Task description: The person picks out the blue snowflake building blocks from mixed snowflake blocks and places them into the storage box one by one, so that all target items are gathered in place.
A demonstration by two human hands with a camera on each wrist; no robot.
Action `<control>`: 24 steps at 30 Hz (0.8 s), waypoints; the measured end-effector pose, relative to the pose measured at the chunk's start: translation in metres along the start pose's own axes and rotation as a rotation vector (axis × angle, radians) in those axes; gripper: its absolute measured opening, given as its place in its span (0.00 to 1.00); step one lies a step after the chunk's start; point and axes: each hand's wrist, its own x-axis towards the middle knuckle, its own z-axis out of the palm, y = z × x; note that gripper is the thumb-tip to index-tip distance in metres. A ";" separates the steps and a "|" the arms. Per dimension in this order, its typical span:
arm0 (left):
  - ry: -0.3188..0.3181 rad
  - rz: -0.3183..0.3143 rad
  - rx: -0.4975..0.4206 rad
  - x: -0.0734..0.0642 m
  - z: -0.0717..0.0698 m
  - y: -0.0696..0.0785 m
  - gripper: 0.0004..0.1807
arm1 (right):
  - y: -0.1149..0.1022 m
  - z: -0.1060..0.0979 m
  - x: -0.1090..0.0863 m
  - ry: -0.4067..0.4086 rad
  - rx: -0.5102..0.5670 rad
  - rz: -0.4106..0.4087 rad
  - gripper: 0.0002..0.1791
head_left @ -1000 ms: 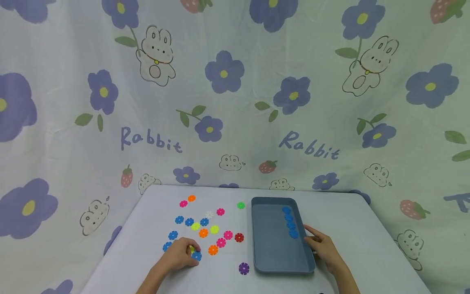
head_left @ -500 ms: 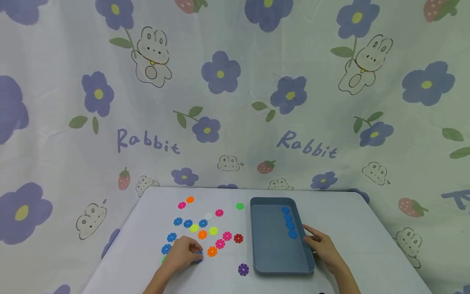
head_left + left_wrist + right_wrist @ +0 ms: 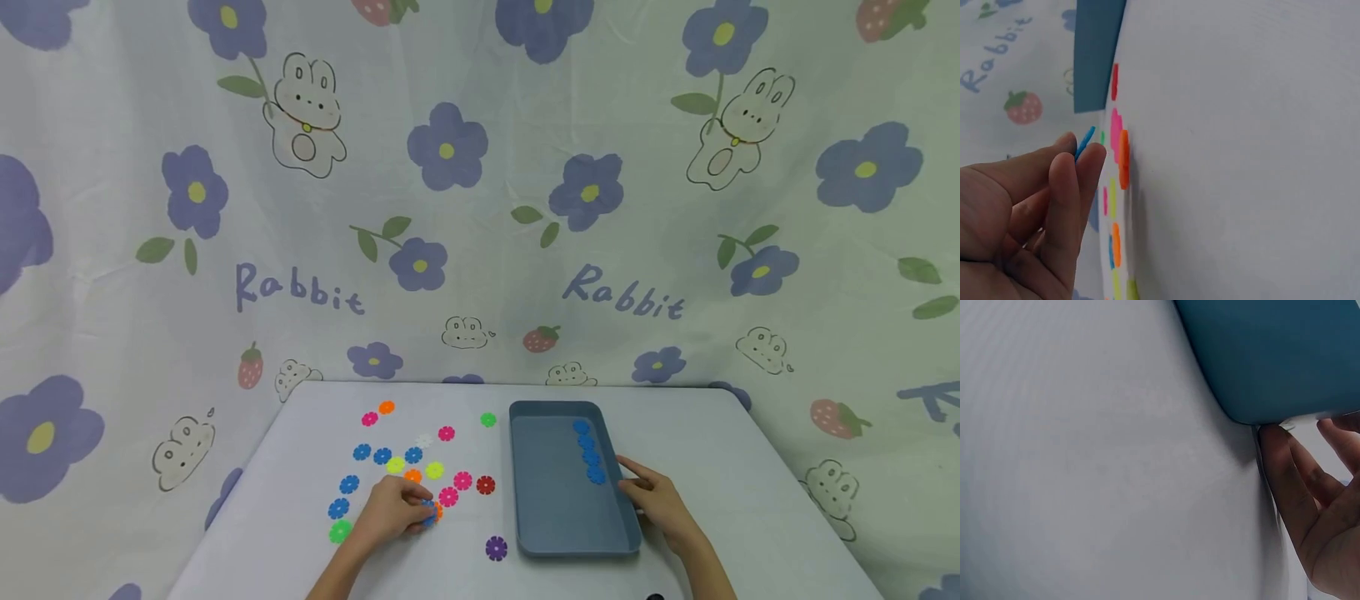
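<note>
In the head view my left hand pinches a blue notched plastic disc between thumb and fingertips, in front of an orange disc. The blue disc is held edge-on in the left wrist view, off the table. My right hand rests its fingers against the outer right wall of a blue-grey tray. Fairly straight fingers touch the tray's side in the right wrist view. Inside the tray, several blue discs lie in a line along the right side.
Loose notched discs lie left of the tray on the white table, among them a dark red disc, a purple disc and a green disc. A patterned curtain hangs behind the table.
My left hand has lifted the blue disc and moved it right, towards the tray, partly covering an orange disc. The green disc at lower left is now uncovered. My right hand stays at the tray.
</note>
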 end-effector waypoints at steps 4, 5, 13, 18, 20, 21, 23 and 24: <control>-0.007 0.014 -0.010 0.004 0.004 0.005 0.10 | 0.000 0.000 0.000 -0.001 -0.004 0.003 0.29; -0.009 0.018 -0.018 0.005 0.005 0.007 0.10 | 0.000 0.000 0.000 -0.001 -0.007 0.002 0.30; -0.005 0.033 0.001 0.015 0.015 0.026 0.12 | -0.002 0.001 -0.001 0.014 -0.018 0.008 0.30; -0.005 0.048 -0.023 0.019 0.020 0.036 0.15 | -0.004 0.001 -0.001 0.009 -0.025 0.004 0.30; -0.022 0.056 -0.069 0.021 0.022 0.040 0.14 | -0.004 0.001 -0.001 0.011 -0.024 0.002 0.29; -0.029 0.062 -0.094 0.022 0.023 0.042 0.13 | -0.004 0.001 -0.001 0.012 -0.023 -0.001 0.29; -0.043 0.069 -0.127 0.024 0.026 0.045 0.12 | -0.003 0.001 -0.001 0.015 -0.017 -0.002 0.29; -0.049 0.070 -0.142 0.025 0.027 0.048 0.11 | -0.003 0.000 -0.001 0.016 -0.015 -0.002 0.28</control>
